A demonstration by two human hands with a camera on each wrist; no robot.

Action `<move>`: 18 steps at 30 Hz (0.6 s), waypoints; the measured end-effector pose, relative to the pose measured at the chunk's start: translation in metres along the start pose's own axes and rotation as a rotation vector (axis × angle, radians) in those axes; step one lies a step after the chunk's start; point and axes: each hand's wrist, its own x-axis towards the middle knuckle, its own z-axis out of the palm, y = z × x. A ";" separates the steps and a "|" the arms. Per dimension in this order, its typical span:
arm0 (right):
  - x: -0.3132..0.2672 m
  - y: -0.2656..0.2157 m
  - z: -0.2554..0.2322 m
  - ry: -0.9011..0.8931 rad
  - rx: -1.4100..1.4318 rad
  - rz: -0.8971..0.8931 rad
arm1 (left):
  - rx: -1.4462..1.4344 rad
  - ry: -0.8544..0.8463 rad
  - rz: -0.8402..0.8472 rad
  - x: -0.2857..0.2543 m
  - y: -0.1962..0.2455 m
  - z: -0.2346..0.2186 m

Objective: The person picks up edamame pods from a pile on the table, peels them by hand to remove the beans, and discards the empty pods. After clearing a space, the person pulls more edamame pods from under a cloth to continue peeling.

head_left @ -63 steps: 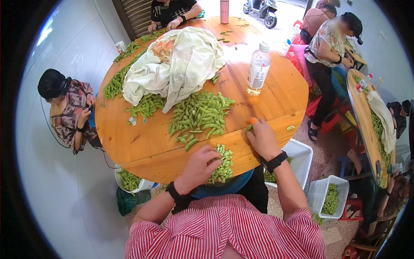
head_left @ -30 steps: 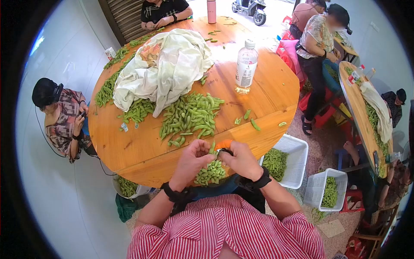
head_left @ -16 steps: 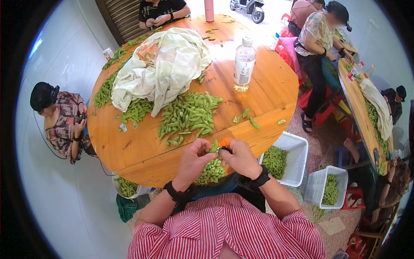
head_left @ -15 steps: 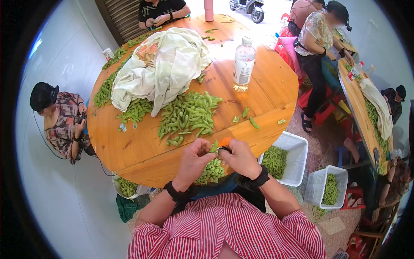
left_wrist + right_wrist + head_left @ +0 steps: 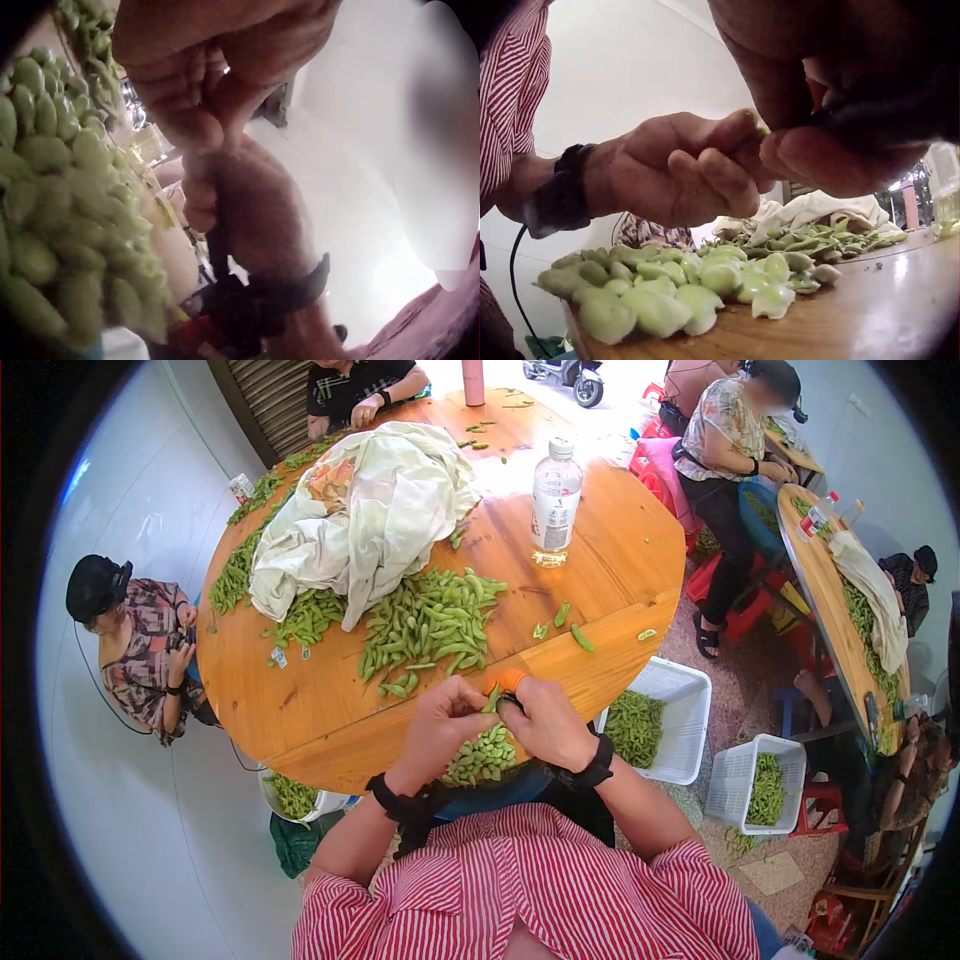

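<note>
My left hand (image 5: 440, 720) pinches a green edamame pod (image 5: 491, 701) between thumb and fingers, over the table's near edge. Meeting it from the right, my right hand (image 5: 550, 722) holds a small dark tool (image 5: 510, 701), its kind hidden by the fingers. An orange cover (image 5: 506, 680) shows at the right index finger. Both hands' fingertips come together at the pod in the right wrist view. Below them lies a pile of shelled beans (image 5: 660, 296), which fills the left side of the left wrist view.
A heap of pods (image 5: 430, 622) and a bunched white cloth (image 5: 365, 510) lie ahead on the round table (image 5: 330, 730). A bottle (image 5: 555, 505) stands to the right. White baskets (image 5: 685, 710) of pods are on the floor. Other people sit around.
The right hand has come in from the right to meet the left, leaving loose pods on the table there. The left hand has lifted from the beans and holds a pod.
</note>
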 end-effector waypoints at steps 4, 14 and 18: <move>-0.002 0.004 0.000 -0.011 -0.063 -0.059 | -0.177 -0.072 -0.161 0.003 0.004 -0.011; -0.001 0.010 0.000 -0.089 0.210 0.124 | -0.305 -0.095 -0.306 0.007 0.004 -0.017; 0.001 0.013 0.000 -0.171 0.400 0.229 | -0.646 -0.224 -0.421 0.009 -0.011 -0.024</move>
